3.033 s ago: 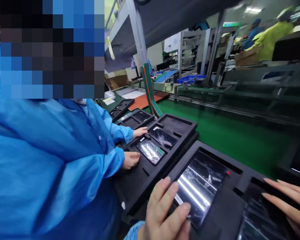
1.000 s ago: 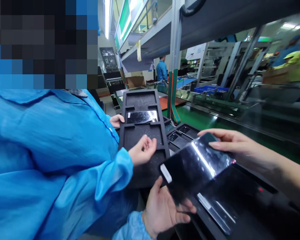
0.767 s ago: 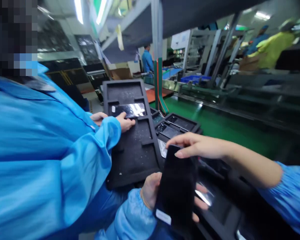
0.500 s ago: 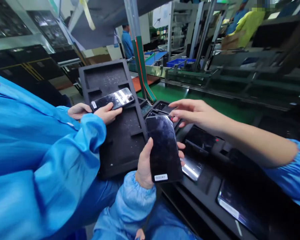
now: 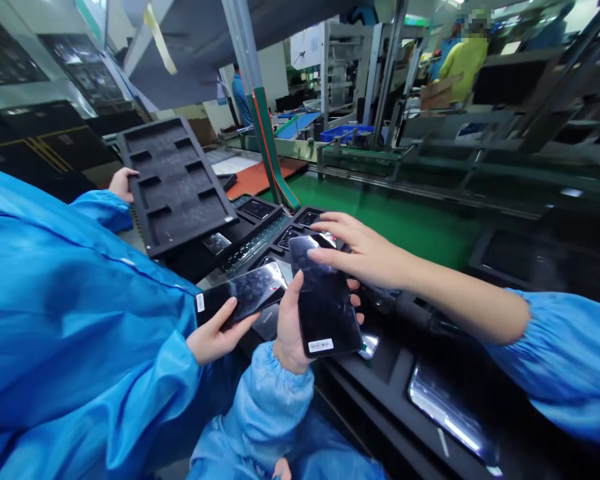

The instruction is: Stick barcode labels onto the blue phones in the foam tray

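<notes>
Beside the green conveyor belt (image 5: 380, 233), a black foam tray (image 5: 150, 123) tipped up on a co-worker's hand (image 5: 123, 183), out of the way. A black smartphone (image 5: 325, 297) upright in the left hand (image 5: 290, 327), pinched across its long edges by thumb and fingers, screen turned up for viewing; right hand (image 5: 365, 247) spread, fingertips (image 5: 320, 239) on the phone's top end; a co-worker's second smartphone (image 5: 243, 293) just beside.

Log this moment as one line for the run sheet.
left hand: holds black smartphone | right hand: thumb at its top end | co-worker's hand: holds second smartphone | beyond: foam tray
</notes>
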`<state>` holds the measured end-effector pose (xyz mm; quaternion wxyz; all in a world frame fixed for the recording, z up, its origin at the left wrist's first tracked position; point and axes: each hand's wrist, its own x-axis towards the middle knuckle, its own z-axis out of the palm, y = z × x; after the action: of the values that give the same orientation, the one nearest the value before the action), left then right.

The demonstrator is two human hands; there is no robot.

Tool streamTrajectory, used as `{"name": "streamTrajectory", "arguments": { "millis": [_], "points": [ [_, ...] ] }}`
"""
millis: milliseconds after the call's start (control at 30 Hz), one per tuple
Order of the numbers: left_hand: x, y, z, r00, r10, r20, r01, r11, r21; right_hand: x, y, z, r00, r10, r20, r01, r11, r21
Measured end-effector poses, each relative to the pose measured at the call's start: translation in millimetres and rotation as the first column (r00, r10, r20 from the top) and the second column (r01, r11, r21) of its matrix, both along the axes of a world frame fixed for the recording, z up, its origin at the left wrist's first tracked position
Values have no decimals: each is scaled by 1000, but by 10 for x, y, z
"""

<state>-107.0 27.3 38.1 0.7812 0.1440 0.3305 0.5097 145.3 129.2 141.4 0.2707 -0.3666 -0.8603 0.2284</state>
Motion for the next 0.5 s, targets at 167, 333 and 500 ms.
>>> {"name": "streamTrajectory", "arguments": {
  "millis": [167,333,500],
  "points": [
    [-394,64,-35,866,309,393,-8,796,-606,-255,268,148,945,190,267,-188,982,-34],
    [-328,190,-215,868,272,414,-26,859,-511,-361,610,101,950,258,177,-138,854,-502],
    [-334,287,-290,932,152,328,-92,977,-191,-748,671,-356,760,470,449,-229,840,-491]
  ]
}}
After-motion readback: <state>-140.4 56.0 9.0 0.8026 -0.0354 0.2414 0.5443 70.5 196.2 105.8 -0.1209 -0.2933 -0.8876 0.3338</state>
